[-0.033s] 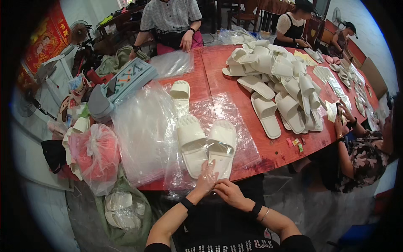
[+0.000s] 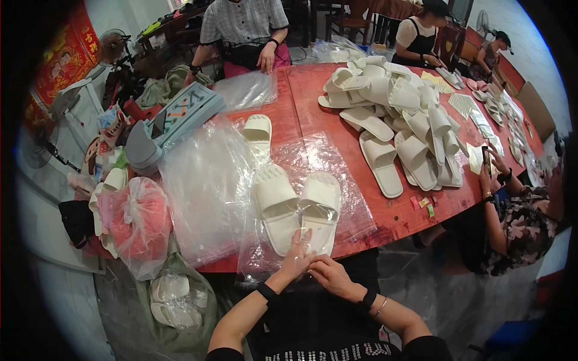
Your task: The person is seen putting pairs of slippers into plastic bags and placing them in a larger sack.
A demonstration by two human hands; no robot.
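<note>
Slipper pair point(image 2: 298, 210) shifts very slightly to the right since the earlier frame, the clear plastic bag point(image 2: 249, 260) with it; both hands keep nearly the same pose.

Position: two cream open-toe slide slippers lie side by side at the near edge of the red table point(image 2: 390, 220), toes away from the wearer, heels toward the hands. Clear plastic covers them and extends past both sides.

Left hand point(image 2: 295, 260): fingers extended and fairly close together, at the heel ends, against the right slipper. Plastic glare here; cannot tell whether it grips the slipper or only presses on it.

Right hand point(image 2: 331, 277): narrow, fingers bent toward the thumb, pinching the bag's near edge just beside the left hand.

Surroundings: stack of clear bags point(image 2: 201, 195) to the left of the pair; single cream slipper point(image 2: 259, 133) just beyond the left slipper. Large heap of cream slippers point(image 2: 400, 99) lies further right, small coloured packets point(image 2: 428, 207) below it. At far left, grey-blue plastic case point(image 2: 191, 111) and tied translucent bag with pink contents point(image 2: 137, 213). Below table level, green sack point(image 2: 180, 342) holds plastic-wrapped slippers point(image 2: 173, 301).

Co-worker in a patterned shirt point(image 2: 248, 30) sits opposite; another at right holds a phone point(image 2: 486, 157).
</note>
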